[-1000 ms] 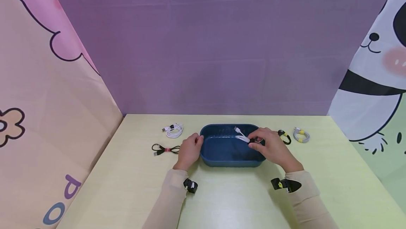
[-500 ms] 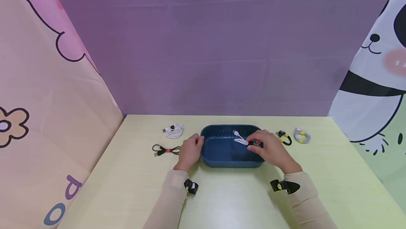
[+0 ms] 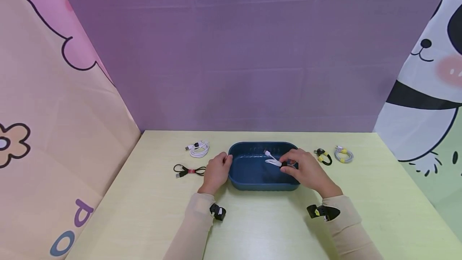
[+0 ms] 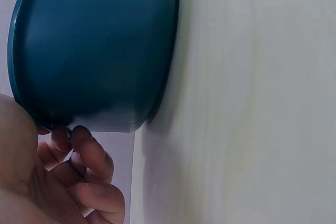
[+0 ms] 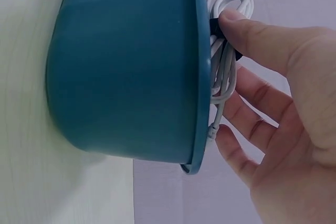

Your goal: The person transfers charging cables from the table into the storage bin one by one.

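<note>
A dark blue oblong plastic basin stands on the table. My left hand grips its left end; in the left wrist view the thumb side lies at the basin's rim and the fingers curl outside the wall. With thumb and fingertips my right hand pinches a white USB cable, coiled and bound with a black tie. The cable is over the right part of the basin, its plug pointing up and left. In the right wrist view the coiled cable shows just above the rim, partly hidden by it.
Left of the basin lie a coiled white cable and a black USB cable with a red tie. To its right are a short black-and-yellow cable and a coiled grey cable with yellow ties. A purple cloth hangs behind.
My right hand has shifted slightly left and lower with the white cable over the basin. The left hand keeps its grip on the basin's end.
</note>
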{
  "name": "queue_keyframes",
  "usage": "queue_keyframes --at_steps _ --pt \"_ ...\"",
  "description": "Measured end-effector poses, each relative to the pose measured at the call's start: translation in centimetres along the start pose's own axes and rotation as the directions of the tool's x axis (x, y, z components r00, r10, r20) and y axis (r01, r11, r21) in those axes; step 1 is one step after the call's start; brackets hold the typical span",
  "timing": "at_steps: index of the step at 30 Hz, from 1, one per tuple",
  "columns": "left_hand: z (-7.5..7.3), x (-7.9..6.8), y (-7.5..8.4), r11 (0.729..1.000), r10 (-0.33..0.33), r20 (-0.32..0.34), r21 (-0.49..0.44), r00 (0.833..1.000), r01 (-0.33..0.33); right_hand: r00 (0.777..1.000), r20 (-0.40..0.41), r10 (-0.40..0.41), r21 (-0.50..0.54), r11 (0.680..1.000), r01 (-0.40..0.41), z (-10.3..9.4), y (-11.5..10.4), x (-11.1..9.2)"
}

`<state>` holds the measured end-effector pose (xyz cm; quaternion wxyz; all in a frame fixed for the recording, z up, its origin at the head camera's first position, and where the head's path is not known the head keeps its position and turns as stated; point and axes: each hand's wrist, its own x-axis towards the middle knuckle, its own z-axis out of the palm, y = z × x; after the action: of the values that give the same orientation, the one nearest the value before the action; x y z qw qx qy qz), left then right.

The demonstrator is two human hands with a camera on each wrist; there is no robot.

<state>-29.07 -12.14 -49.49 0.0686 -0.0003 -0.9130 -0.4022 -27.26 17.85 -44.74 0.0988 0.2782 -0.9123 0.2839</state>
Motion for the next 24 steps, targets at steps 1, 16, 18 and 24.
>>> queue_keyframes --at_steps 1,16,18,24 --pt "0.00 0.01 0.00 1.000 0.000 0.000 -0.001 1.000 0.000 1.000 0.001 0.000 -0.001 1.000 0.000 0.02 0.00 0.00" --pt "-0.03 0.02 -0.09 1.000 0.013 0.000 -0.004 1.000 -0.013 1.000 0.022 0.012 -0.005 1.000 -0.012 0.27 0.14 0.09" --pt "0.00 0.05 -0.12 1.000 0.014 0.000 -0.008 1.000 -0.014 1.000 0.026 0.011 -0.005 1.000 -0.011 0.25 0.08 0.11" --pt "0.19 0.10 -0.35 1.000 0.018 -0.003 -0.009 1.000 -0.018 0.999 0.033 0.007 0.006 1.000 -0.007 0.22 -0.01 0.09"
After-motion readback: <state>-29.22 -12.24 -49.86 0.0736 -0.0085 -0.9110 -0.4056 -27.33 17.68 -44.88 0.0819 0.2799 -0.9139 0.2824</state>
